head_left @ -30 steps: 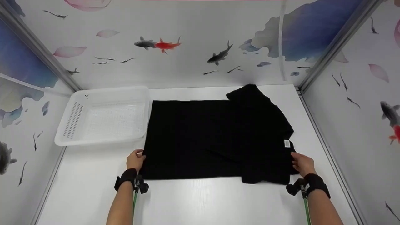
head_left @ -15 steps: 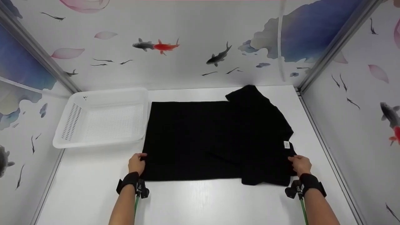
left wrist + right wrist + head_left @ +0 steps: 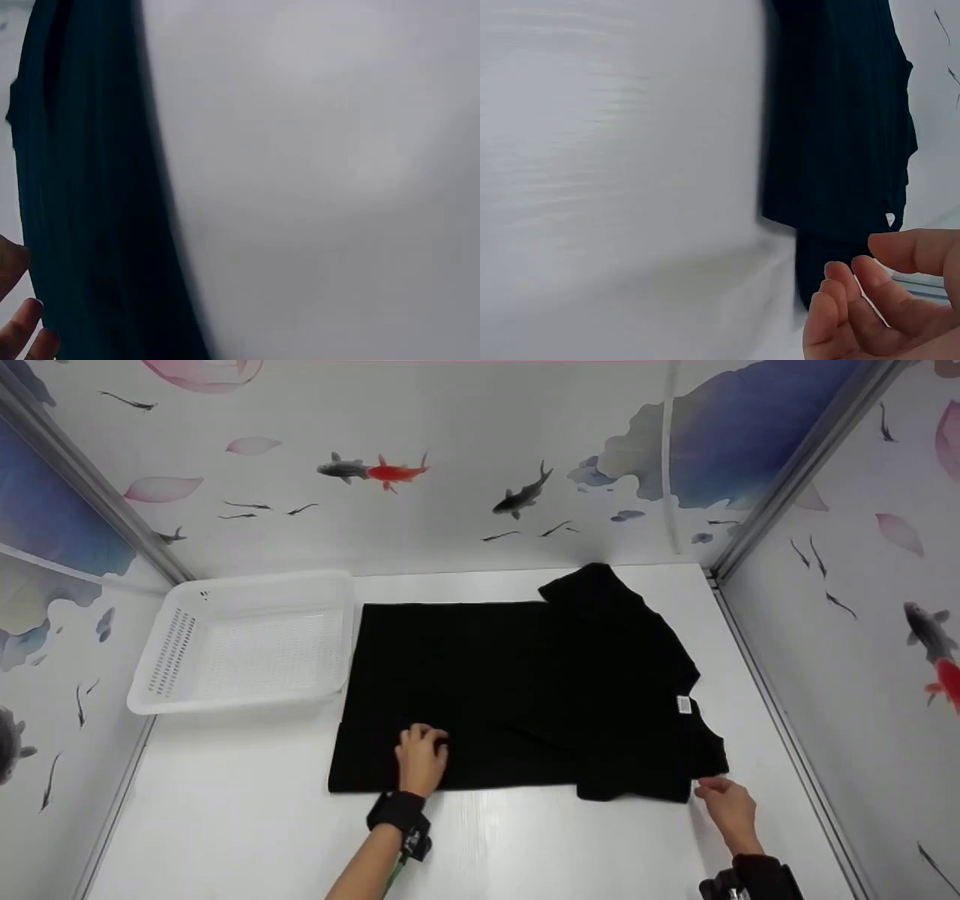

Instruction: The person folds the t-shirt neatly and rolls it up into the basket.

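Observation:
A black T-shirt [image 3: 480, 682] lies flat across the white table, its hem side to the left and its sleeves and neck to the right. A small white label [image 3: 684, 705] shows near the neck. My left hand [image 3: 421, 760] is over the lower left part of the shirt, fingers loosely bent and thumb apart. My right hand [image 3: 727, 810] is just below the shirt's lower right corner. In the right wrist view, there is a gap between thumb and fingers [image 3: 870, 274], with nothing between them. The left wrist view shows only a few left fingertips [image 3: 30, 311] beside the dark cloth.
A white plastic basket [image 3: 240, 701] with perforated sides stands at the back left, beside the shirt's hem. White walls printed with fish and petals enclose the table [image 3: 510, 847] at the back and both sides.
My left hand has left the shirt's left edge and moved right over the cloth. My right hand has let go of the right edge and drawn back toward me. The shirt's right corner now spreads further out.

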The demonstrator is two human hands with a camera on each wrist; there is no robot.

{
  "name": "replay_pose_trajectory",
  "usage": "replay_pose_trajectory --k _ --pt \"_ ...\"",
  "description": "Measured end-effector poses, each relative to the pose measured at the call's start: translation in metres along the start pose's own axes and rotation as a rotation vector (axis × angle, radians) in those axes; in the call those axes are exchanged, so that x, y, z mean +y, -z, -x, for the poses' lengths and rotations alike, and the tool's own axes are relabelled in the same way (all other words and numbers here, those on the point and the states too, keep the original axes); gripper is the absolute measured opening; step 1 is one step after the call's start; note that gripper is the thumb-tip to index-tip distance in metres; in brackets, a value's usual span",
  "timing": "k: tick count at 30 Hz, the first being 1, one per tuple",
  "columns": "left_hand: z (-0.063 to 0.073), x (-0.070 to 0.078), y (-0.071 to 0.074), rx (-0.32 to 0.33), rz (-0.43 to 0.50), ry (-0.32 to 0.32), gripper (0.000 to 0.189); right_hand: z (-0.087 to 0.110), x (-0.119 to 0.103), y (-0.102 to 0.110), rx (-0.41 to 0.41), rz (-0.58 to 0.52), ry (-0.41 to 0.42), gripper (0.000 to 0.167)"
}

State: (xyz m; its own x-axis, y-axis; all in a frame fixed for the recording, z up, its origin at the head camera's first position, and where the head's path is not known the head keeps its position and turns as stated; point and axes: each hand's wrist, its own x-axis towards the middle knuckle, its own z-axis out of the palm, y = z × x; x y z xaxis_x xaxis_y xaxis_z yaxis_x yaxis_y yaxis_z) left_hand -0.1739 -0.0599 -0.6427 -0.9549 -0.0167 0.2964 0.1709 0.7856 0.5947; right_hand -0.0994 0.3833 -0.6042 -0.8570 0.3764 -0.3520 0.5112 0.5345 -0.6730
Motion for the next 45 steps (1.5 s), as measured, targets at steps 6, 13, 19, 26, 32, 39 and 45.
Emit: replay_pose_trajectory --k 6,13,19,26,32,39,45 --pt "0.026 0.072 -0.056 -0.148 0.021 -0.131 0.008 0.006 0.012 -0.011 -0.108 -0.138 -0.079 0.048" --pt "0.045 0.131 -0.095 -0.249 -0.063 -0.118 0.017 0.007 0.021 -0.016 -0.12 -0.243 -0.124 0.051" --pt "0.051 0.155 -0.102 -0.257 -0.084 -0.015 0.013 0.012 0.018 -0.014 -0.083 -0.251 -0.125 0.041" --pt "0.052 0.163 -0.108 -0.228 -0.048 -0.013 0.014 0.02 0.002 -0.008 -0.015 -0.25 -0.089 0.037" --pt "0.06 0.167 -0.115 -0.239 -0.008 0.014 0.024 0.019 -0.009 -0.005 -0.008 -0.335 -0.079 0.032" --pt "0.067 0.179 -0.122 -0.202 0.077 0.257 0.031 0.017 -0.013 -0.003 0.008 -0.288 -0.088 0.033" --pt "0.064 0.187 -0.126 -0.179 0.086 0.408 0.023 0.018 -0.011 -0.001 -0.007 -0.257 -0.098 0.035"
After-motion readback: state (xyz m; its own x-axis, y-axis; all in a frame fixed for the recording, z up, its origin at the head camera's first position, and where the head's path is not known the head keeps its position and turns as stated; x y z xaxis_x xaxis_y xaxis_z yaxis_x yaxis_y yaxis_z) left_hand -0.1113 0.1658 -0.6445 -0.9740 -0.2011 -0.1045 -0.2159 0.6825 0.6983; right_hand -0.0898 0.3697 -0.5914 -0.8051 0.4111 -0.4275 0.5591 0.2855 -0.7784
